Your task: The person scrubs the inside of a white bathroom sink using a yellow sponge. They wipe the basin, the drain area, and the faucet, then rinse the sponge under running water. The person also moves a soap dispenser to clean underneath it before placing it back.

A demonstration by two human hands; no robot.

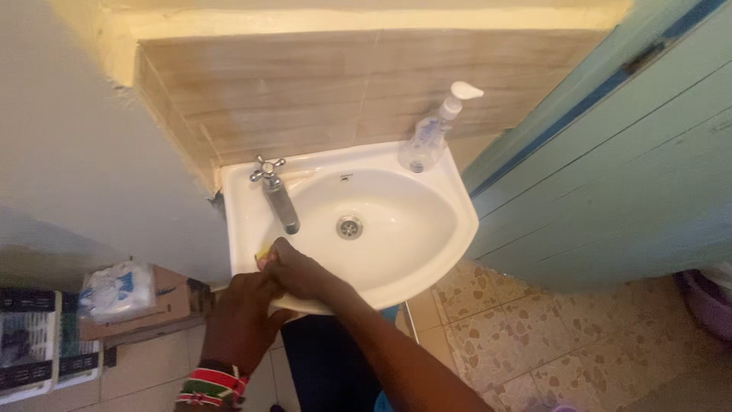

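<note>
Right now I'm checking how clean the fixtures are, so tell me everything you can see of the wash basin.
The wash basin is small, white and glossy, like glazed ceramic, mounted against a tan tiled wall. Its oval bowl has a metal drain and a small overflow slot. A chrome tap with a cross handle stands at its back left; a clear pump bottle sits on its back right corner. The right hand presses something yellow on the front rim; the left hand rests just below.

A small home washroom: a white ceramic corner basin (427,252) with a chrome cross-handled tap (276,194), a clear pump soap bottle (433,131), a pebble-patterned tiled floor (557,343).
</note>
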